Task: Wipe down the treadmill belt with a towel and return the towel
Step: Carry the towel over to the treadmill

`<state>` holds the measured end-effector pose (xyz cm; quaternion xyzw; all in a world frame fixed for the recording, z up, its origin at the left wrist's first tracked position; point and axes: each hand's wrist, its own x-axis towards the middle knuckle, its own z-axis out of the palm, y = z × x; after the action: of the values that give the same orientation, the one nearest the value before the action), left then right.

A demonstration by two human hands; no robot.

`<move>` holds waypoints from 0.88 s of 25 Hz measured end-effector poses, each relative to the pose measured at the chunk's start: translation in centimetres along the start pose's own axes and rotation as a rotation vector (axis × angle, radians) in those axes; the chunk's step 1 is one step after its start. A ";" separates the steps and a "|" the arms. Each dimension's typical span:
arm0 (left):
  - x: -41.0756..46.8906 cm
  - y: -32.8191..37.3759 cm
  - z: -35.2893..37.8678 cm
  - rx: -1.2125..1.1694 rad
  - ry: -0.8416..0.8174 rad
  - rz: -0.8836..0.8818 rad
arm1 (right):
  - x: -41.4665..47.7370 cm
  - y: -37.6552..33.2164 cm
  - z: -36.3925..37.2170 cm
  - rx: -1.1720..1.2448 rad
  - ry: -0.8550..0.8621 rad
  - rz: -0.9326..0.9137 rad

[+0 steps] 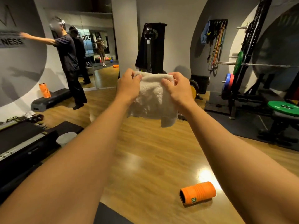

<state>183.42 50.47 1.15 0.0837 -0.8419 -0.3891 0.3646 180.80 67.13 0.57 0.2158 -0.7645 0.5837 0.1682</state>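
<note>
Towel (152,96), one, gripped by left hand (128,87), right hand (177,88)

An orange foam roller (198,194) lies on its side on the wood floor (145,151) to my right. A second orange roller (44,90) stands upright on a black step platform (53,97), near a person in dark clothes (71,62). Resistance bands (216,44) hang on the far wall.

Quick gym headcount, for the curious

One towel (152,97), two hands (left hand (128,87), right hand (178,89)). Three orange foam rollers: near roller (198,194), upright roller (44,90), far roller (115,66) way back. Two green plates: flat plate (283,108), racked plate (238,63), plus one blue plate (226,83) and one red plate (231,78). One treadmill (19,135), one step platform (50,99), and one other person (69,62).
</note>
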 end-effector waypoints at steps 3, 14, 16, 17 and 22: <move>5.7 -4.5 2.5 0.071 -0.015 0.027 | 6.2 4.4 2.7 0.010 -0.044 0.011; 28.2 -18.5 12.1 -0.021 0.058 -0.097 | 29.6 14.7 16.5 0.060 -0.090 0.041; 31.7 -21.0 13.7 0.005 0.095 -0.120 | 33.7 17.3 19.0 0.028 -0.120 0.045; 33.7 -22.2 14.4 0.008 0.124 -0.122 | 36.0 18.7 20.5 0.006 -0.126 0.030; 44.2 -27.9 18.2 0.079 0.229 -0.122 | 48.0 24.4 28.0 0.021 -0.172 0.003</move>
<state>135.21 23.49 -2.40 0.1927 -0.8029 -0.3648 0.4303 126.97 39.17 -2.33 0.2659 -0.7703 0.5711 0.0988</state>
